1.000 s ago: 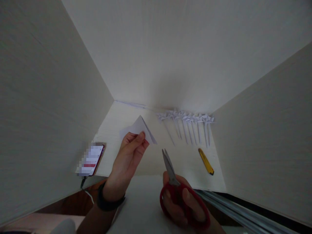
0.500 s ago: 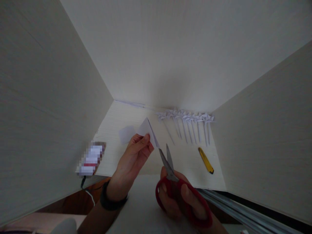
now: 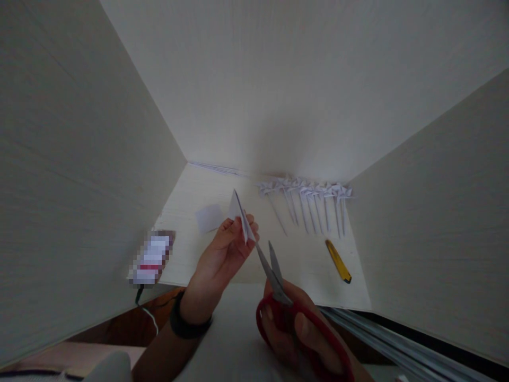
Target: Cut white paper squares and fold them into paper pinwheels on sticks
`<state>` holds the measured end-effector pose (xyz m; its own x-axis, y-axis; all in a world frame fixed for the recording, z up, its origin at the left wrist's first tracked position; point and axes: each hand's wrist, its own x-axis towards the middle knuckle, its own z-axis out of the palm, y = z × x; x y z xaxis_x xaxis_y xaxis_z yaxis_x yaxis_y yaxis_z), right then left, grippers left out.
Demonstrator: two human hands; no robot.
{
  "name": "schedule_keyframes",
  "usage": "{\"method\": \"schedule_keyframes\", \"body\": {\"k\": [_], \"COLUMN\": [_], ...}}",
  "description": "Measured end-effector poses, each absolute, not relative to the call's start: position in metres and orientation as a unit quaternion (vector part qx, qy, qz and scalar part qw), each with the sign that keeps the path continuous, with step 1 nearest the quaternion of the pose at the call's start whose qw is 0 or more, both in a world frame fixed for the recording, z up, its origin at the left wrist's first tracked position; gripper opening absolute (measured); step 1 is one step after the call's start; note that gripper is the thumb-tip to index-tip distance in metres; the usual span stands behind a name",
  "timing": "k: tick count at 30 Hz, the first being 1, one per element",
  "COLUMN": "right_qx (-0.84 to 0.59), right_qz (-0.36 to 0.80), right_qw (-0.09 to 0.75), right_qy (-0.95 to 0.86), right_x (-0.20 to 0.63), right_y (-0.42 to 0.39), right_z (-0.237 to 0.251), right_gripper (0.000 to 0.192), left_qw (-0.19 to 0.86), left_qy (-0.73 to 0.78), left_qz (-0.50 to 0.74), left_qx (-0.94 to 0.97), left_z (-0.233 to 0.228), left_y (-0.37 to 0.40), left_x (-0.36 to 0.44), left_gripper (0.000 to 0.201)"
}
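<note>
My left hand (image 3: 222, 260) pinches a folded white paper triangle (image 3: 238, 215) above the desk, seen almost edge-on. My right hand (image 3: 298, 329) grips red-handled scissors (image 3: 278, 286), whose blades are parted and reach the lower edge of the paper. A small white paper scrap (image 3: 209, 218) lies on the desk just left of the held paper. A black band circles my left wrist.
A row of several white paper pinwheels on sticks (image 3: 310, 204) lies at the back of the pale desk (image 3: 302, 265). A yellow utility knife (image 3: 338, 261) lies to the right. A phone (image 3: 153, 258) with a cable rests at the left edge. Wooden panels wall in three sides.
The scissor blades opened and moved up to the paper's lower edge. My left hand turned the triangle edge-on and shifted right, uncovering the paper scrap on the desk.
</note>
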<state>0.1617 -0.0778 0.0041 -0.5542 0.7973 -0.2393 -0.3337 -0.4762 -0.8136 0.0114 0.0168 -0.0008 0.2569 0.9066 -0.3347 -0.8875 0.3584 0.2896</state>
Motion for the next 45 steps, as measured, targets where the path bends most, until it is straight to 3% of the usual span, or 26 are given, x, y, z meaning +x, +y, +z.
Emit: {"method": "schedule_keyframes", "body": {"k": [6, 15, 26, 37, 45], "right_qx": [-0.377, -0.319, -0.339, -0.303, -0.259], "right_qz": [0.732, 0.757, 0.755, 0.757, 0.818], "right_qw": [0.340, 0.369, 0.358, 0.400, 0.363], "right_qy": [-0.455, -0.434, -0.432, -0.419, -0.363], "right_x": [0.147, 0.141, 0.143, 0.149, 0.169], "right_y": [-0.065, -0.057, -0.060, -0.056, -0.062], "right_z": [0.016, 0.006, 0.008, 0.005, -0.001], "right_gripper": [0.055, 0.051, 0.047, 0.039, 0.038], "left_qw": [0.828, 0.815, 0.836, 0.797, 0.731], "left_qy": [0.087, 0.139, 0.066, 0.210, 0.309], "left_qz": [0.547, 0.554, 0.534, 0.564, 0.575], "left_qx": [-0.091, -0.098, -0.109, 0.041, 0.196], "left_z": [0.010, 0.010, 0.006, -0.005, -0.006], "left_y": [0.015, 0.014, 0.013, 0.014, 0.015], "left_x": [0.018, 0.020, 0.020, 0.019, 0.011], "left_gripper": [0.021, 0.016, 0.015, 0.018, 0.020]}}
